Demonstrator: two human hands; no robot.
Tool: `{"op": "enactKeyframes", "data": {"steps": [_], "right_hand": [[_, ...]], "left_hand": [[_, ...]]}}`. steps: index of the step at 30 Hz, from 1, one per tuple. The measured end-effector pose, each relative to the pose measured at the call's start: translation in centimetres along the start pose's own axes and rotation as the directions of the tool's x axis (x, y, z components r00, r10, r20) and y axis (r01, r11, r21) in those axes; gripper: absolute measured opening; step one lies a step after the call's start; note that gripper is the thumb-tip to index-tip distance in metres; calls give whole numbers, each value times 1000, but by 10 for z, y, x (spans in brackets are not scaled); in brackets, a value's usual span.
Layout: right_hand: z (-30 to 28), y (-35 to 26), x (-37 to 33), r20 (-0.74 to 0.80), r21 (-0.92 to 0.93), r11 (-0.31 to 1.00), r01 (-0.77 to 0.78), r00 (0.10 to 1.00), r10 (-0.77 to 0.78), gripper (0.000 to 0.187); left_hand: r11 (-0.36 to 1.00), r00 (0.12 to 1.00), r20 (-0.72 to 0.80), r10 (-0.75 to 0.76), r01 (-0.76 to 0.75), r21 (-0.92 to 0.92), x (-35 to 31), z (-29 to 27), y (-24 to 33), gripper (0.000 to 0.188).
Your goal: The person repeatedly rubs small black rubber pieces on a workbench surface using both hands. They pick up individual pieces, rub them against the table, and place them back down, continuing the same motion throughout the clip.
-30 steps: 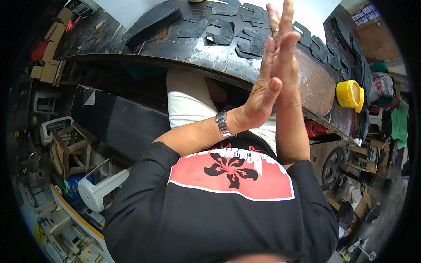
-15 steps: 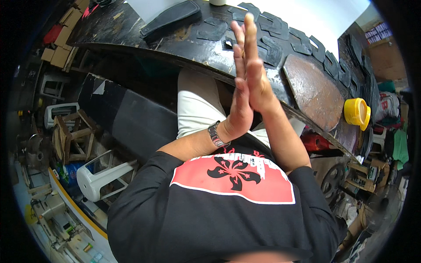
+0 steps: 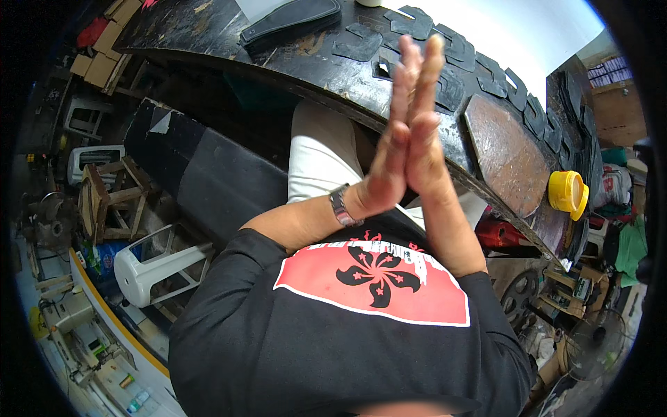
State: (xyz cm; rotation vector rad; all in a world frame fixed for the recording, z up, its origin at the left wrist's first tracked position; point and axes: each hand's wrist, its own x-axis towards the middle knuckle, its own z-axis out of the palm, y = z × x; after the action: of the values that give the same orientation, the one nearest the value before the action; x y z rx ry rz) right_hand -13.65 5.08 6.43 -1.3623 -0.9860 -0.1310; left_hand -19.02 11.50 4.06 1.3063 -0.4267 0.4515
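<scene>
My left hand (image 3: 389, 161), with a metal-banded watch (image 3: 342, 206) on its wrist, is raised in front of my chest. Palm to palm against it stands my right hand (image 3: 426, 149). The fingers of both hands are stretched out and point up and away; nothing shows between them. Behind the fingertips, several flat black cut pieces with notches (image 3: 455, 50) lie along the dark table (image 3: 208, 35). To the right of my hands a brown slab with angled corners (image 3: 507, 154) rests near the table's front edge.
A yellow tub (image 3: 567, 194) stands by the right end of the table. At the back left lies a long black stitched piece (image 3: 292, 19). A black bench (image 3: 222, 167), a white stool (image 3: 149, 267) and a wooden frame (image 3: 114, 194) are at my left.
My hands stay pressed together and appear slightly farther right in the picture. The table and the things on it have shifted a little too, as the view has moved.
</scene>
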Motion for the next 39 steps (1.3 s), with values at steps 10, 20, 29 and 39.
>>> {"op": "enactKeyframes", "data": {"steps": [10, 20, 29, 39], "right_hand": [[-2, 20, -8, -112, -45, 996, -74, 991, 69, 88], [35, 8, -59, 206, -291, 951, -101, 964, 165, 100], [-33, 41, 4, -191, -218, 955, -201, 968, 160, 87], [22, 7, -47, 141, -221, 974, -47, 987, 79, 105]], "left_hand": [[872, 904, -38, -425, 398, -285, -21, 6, -23, 78], [769, 867, -228, -442, 237, -593, 30, -57, -9, 96], [972, 973, 163, -166, 189, -136, -27, 22, -15, 81], [893, 942, -125, -313, 247, -377, 12, -36, -14, 80]]}}
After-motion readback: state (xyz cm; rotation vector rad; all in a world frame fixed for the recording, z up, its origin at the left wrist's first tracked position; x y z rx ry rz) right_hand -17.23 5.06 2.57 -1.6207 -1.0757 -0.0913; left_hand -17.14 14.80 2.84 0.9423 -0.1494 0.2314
